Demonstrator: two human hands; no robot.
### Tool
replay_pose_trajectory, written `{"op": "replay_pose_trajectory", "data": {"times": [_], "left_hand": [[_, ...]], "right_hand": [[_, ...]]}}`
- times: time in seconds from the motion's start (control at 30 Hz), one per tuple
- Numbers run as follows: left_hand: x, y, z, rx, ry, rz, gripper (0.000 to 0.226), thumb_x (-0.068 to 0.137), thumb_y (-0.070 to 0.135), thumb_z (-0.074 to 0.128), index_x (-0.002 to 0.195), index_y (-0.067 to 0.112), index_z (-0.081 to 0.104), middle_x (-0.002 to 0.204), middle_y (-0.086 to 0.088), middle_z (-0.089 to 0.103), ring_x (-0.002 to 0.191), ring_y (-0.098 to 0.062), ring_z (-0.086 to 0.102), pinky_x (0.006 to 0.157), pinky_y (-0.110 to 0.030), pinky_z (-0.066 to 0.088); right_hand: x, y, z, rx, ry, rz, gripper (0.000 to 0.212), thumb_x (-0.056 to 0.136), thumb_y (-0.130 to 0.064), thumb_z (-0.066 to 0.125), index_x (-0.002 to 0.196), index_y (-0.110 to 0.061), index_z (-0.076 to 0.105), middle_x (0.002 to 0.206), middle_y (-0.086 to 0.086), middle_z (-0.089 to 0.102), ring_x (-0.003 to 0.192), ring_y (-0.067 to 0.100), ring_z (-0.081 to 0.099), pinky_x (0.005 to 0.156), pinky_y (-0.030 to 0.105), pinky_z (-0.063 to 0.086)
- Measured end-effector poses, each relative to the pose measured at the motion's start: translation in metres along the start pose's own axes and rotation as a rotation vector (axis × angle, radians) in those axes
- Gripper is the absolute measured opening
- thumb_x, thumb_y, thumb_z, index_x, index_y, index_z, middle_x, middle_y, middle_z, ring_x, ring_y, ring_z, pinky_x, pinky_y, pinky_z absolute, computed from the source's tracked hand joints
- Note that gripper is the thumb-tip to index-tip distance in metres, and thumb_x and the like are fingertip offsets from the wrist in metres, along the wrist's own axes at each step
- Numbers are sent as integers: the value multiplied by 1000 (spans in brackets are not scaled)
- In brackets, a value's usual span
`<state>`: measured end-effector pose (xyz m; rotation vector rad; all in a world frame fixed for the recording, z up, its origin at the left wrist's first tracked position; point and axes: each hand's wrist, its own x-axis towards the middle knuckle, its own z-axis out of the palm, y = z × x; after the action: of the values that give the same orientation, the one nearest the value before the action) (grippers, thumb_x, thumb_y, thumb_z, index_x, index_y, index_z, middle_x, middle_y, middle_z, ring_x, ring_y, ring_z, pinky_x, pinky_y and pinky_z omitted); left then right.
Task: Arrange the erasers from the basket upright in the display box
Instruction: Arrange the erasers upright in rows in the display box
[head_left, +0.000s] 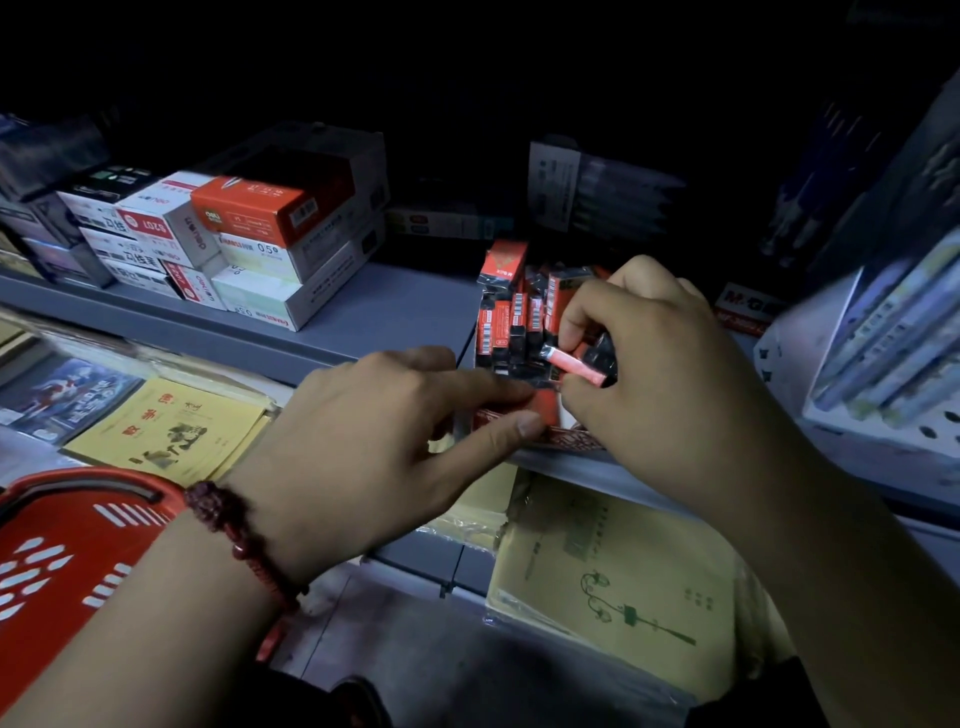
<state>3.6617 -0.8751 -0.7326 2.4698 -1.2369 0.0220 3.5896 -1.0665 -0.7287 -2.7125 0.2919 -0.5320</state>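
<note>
A red display box (540, 410) stands at the front edge of the grey shelf (363, 312), with several red-and-black wrapped erasers (511, 322) upright inside it. My right hand (654, 364) is over the box's right side, fingers pinched on one red eraser (574, 364) that lies tilted above the others. My left hand (384, 431) presses thumb and forefinger against the box's front left corner. The red basket (67, 545) sits at the lower left; its contents are hidden.
Stacked white and orange stationery boxes (234, 244) fill the shelf's left. A white box of packaged goods (883, 364) stands at the right. Yellow exercise books (171, 431) lie on the lower shelf, more exercise books (613, 582) beneath the display box. The background is dark.
</note>
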Motion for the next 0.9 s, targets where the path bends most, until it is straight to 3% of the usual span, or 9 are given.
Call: {"op": "replay_pose_trajectory", "data": {"times": [0.07, 0.13, 0.2, 0.27, 0.37, 0.67, 0.77, 0.9], "left_hand": [[-1, 3, -2, -1, -25, 36, 46, 94, 80, 25, 129, 67, 52, 85, 20, 60, 69, -1, 54, 55, -26, 40], [-2, 7, -3, 17, -32, 58, 45, 95, 79, 26, 131, 68, 50, 80, 22, 59, 61, 4, 48, 51, -23, 34], [-3, 9, -2, 64, 4, 40, 46, 95, 80, 26, 128, 66, 54, 64, 18, 54, 52, 2, 42, 48, -22, 24], [-3, 8, 0, 66, 37, 3, 48, 92, 82, 27, 125, 64, 58, 51, 11, 46, 47, -2, 40, 46, -25, 24], [-3, 6, 1, 14, 67, -40, 55, 89, 85, 27, 122, 56, 60, 53, 11, 50, 50, -2, 47, 48, -26, 35], [2, 9, 5, 264, 135, -80, 62, 78, 93, 36, 112, 45, 56, 52, 15, 35, 50, -10, 45, 47, -21, 20], [3, 7, 7, 210, 103, -85, 60, 76, 93, 42, 111, 44, 49, 55, 14, 37, 51, -9, 38, 47, -23, 21], [6, 5, 7, 129, 102, -87, 62, 71, 92, 47, 110, 44, 52, 59, 17, 45, 56, -8, 42, 49, -25, 27]], "right_hand": [[0, 0, 0, 5, -4, 1, 25, 76, -8, 72, 89, -23, 58, 100, -6, 45, 98, 18, 41, 74, 31, 39], [0, 0, 0, 3, -9, -2, 25, 76, -8, 72, 90, -23, 58, 101, -6, 45, 98, 17, 41, 74, 31, 39], [0, 0, -1, -4, -9, -6, 25, 76, -9, 72, 90, -23, 58, 101, -6, 45, 98, 16, 41, 73, 30, 37], [0, 0, -1, -4, -12, -6, 24, 76, -9, 71, 90, -23, 57, 101, -7, 45, 98, 16, 41, 74, 29, 37], [-1, 0, -1, 7, -12, -1, 25, 76, -8, 71, 89, -24, 57, 101, -7, 46, 99, 17, 41, 74, 30, 38], [-2, 0, 0, 16, 3, 10, 22, 77, -8, 70, 88, -22, 57, 100, -7, 46, 98, 16, 41, 75, 30, 40], [-2, 0, 0, 29, 1, 12, 22, 78, -8, 70, 89, -22, 58, 102, -6, 47, 101, 16, 41, 77, 31, 43], [-2, 2, 2, 26, 7, -1, 21, 78, -8, 70, 89, -22, 58, 102, -7, 47, 100, 17, 42, 77, 31, 43]]}}
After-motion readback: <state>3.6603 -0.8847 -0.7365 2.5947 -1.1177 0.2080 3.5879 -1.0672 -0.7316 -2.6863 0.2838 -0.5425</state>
